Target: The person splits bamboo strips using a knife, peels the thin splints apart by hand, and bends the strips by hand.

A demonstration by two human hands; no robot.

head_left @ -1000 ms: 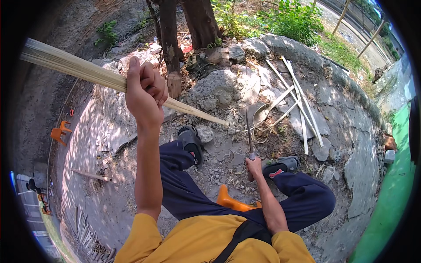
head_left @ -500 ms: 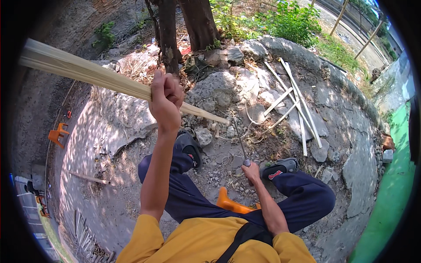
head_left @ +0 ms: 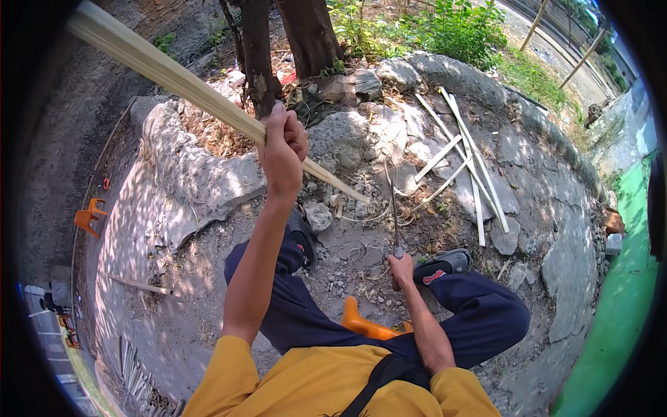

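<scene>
My left hand (head_left: 283, 156), raised in front of me, is closed around a long pale bamboo strip (head_left: 174, 80). It slants from the upper left down to a narrow end near the rubble ahead of my feet; it looks grooved, and I cannot tell if it is one piece or several. Low between my knees, my right hand (head_left: 401, 271) grips the handle of a long, narrow-bladed knife (head_left: 396, 219). Its dark blade points away from me, to the right of the strip's lower end and apart from it.
Several split bamboo strips (head_left: 469, 156) lie crossed on broken concrete at the right. Tree trunks (head_left: 309, 35) rise ahead, behind a rough concrete edge (head_left: 208, 181). An orange seat (head_left: 361, 323) shows beneath me. A green wall (head_left: 618, 299) stands at the right; bamboo offcuts (head_left: 135, 372) lie lower left.
My left hand has moved right and slightly up, carrying the bamboo strip. The knife has swung from leaning left to nearly straight ahead, and its blade has parted from the strip's end.
</scene>
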